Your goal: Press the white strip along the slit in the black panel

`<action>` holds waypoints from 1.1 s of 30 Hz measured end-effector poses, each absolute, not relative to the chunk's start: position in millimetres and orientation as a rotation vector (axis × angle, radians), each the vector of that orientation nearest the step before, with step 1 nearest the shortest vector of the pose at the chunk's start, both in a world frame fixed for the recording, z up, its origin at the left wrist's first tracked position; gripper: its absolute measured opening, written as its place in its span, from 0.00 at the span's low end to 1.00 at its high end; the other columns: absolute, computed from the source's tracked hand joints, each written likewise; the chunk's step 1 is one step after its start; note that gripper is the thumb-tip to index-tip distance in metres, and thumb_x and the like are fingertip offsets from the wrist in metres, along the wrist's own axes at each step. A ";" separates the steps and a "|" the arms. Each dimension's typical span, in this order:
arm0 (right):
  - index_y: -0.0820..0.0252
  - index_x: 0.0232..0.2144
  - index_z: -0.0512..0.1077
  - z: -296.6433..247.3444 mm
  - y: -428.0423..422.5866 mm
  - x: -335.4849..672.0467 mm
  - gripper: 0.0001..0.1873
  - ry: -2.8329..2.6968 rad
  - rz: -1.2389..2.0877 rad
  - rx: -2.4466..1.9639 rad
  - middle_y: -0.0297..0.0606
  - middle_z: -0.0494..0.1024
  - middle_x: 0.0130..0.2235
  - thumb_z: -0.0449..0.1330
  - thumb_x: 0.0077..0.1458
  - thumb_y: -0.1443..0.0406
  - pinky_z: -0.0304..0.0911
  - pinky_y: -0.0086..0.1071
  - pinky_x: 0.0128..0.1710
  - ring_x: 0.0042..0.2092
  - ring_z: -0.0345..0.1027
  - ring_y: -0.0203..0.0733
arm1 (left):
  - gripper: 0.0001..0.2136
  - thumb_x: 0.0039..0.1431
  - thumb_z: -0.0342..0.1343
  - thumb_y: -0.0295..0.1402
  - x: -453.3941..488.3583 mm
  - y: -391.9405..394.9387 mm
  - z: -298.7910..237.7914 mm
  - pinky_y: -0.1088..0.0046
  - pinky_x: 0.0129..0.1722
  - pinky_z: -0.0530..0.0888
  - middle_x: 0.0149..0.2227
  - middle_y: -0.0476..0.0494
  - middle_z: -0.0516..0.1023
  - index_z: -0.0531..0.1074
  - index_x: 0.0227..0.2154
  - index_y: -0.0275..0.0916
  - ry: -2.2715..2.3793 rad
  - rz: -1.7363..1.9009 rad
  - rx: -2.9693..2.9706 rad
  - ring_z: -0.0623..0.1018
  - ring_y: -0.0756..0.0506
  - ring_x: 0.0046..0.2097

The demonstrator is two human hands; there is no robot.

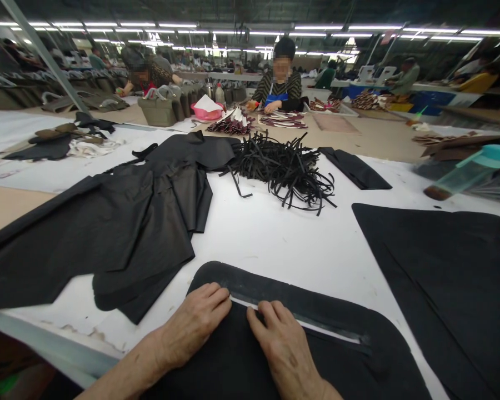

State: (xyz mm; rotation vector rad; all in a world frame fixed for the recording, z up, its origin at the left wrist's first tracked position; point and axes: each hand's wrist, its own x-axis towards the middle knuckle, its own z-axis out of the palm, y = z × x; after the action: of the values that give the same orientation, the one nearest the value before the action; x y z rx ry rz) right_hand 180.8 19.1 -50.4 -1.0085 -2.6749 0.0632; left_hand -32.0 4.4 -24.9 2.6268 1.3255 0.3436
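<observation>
Both hands are pressing a black fabric piece (350,355) flat at the near edge of the tabletop (275,239).

The left hand (195,325) and right hand (285,347) are lying side by side on it, fingers (216,297) stretched out and gripping nothing, tips meeting a thin white strip (316,329) along its folded edge. Black garment panels (129,222) are lying to the left, a large black sheet (450,278) to the right, and a heap of black strips (283,166) beyond.
</observation>
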 end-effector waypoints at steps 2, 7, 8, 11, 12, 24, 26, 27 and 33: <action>0.61 0.45 0.66 -49.6 20.1 179.5 0.20 -2.700 0.068 -1.032 0.39 0.65 0.37 0.60 0.49 0.77 0.63 0.37 0.31 0.35 0.60 0.47 | 0.10 0.61 0.41 0.21 -35.1 5.3 -25.4 0.68 0.40 0.69 0.38 0.44 0.69 0.67 0.38 0.35 1.354 0.323 2.563 0.66 0.45 0.39; 0.58 0.49 0.64 -45.8 21.3 175.6 0.28 -2.794 0.027 -1.050 0.38 0.66 0.40 0.66 0.46 0.75 0.62 0.37 0.33 0.36 0.60 0.46 | 0.10 0.61 0.41 0.21 -39.2 6.3 -28.0 0.69 0.38 0.69 0.37 0.44 0.68 0.67 0.34 0.35 1.367 0.288 2.493 0.65 0.45 0.39; 0.58 0.50 0.64 -44.5 21.4 174.5 0.29 -2.816 0.018 -1.050 0.38 0.66 0.40 0.66 0.46 0.75 0.62 0.38 0.33 0.37 0.59 0.46 | 0.10 0.61 0.41 0.21 -39.8 6.5 -27.9 0.69 0.38 0.69 0.37 0.44 0.68 0.67 0.34 0.35 1.373 0.288 2.485 0.65 0.45 0.38; 0.57 0.52 0.63 -39.5 22.9 170.8 0.30 -2.867 -0.002 -1.056 0.38 0.66 0.40 0.65 0.47 0.75 0.62 0.38 0.32 0.37 0.60 0.47 | 0.09 0.61 0.43 0.22 -40.9 6.9 -25.3 0.67 0.38 0.68 0.36 0.44 0.68 0.68 0.34 0.35 1.367 0.260 2.521 0.65 0.45 0.38; 0.57 0.52 0.62 -37.5 24.0 169.3 0.30 -2.881 -0.003 -1.057 0.39 0.66 0.40 0.64 0.48 0.75 0.62 0.39 0.32 0.36 0.60 0.47 | 0.08 0.60 0.44 0.23 -40.9 7.0 -24.1 0.66 0.39 0.68 0.36 0.44 0.68 0.68 0.34 0.35 1.359 0.247 2.554 0.65 0.44 0.38; 0.54 0.55 0.61 -22.7 27.8 150.0 0.33 -2.984 -0.028 -1.115 0.42 0.68 0.39 0.60 0.47 0.76 0.61 0.39 0.31 0.38 0.62 0.50 | 0.13 0.59 0.42 0.20 -37.7 0.7 -21.8 0.66 0.41 0.69 0.39 0.44 0.69 0.67 0.42 0.38 1.486 0.267 2.392 0.67 0.44 0.40; 0.55 0.55 0.61 -20.6 26.1 149.0 0.32 -2.986 -0.026 -1.122 0.43 0.68 0.40 0.61 0.48 0.76 0.61 0.40 0.32 0.38 0.62 0.51 | 0.15 0.59 0.43 0.20 -37.0 0.2 -19.8 0.65 0.43 0.69 0.41 0.44 0.69 0.66 0.45 0.40 1.488 0.233 2.352 0.66 0.44 0.42; 0.55 0.55 0.61 -20.0 25.5 149.1 0.32 -2.986 -0.018 -1.123 0.44 0.68 0.41 0.61 0.48 0.75 0.61 0.40 0.32 0.39 0.62 0.52 | 0.16 0.58 0.43 0.20 -36.7 0.2 -19.3 0.64 0.44 0.69 0.43 0.44 0.69 0.65 0.47 0.41 1.493 0.205 2.349 0.66 0.44 0.43; 0.59 0.54 0.61 -26.7 23.3 156.1 0.29 -2.949 -0.024 -1.041 0.42 0.67 0.41 0.61 0.49 0.75 0.62 0.40 0.35 0.39 0.61 0.49 | 0.22 0.56 0.45 0.19 -35.0 0.4 -25.3 0.62 0.45 0.69 0.47 0.43 0.68 0.62 0.52 0.44 1.508 0.074 2.453 0.67 0.42 0.45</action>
State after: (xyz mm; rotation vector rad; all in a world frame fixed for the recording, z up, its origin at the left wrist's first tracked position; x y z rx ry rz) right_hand 156.1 23.3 -26.7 -1.0407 -2.9491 -0.0243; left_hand -35.0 0.4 -25.3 2.4527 1.5084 0.0738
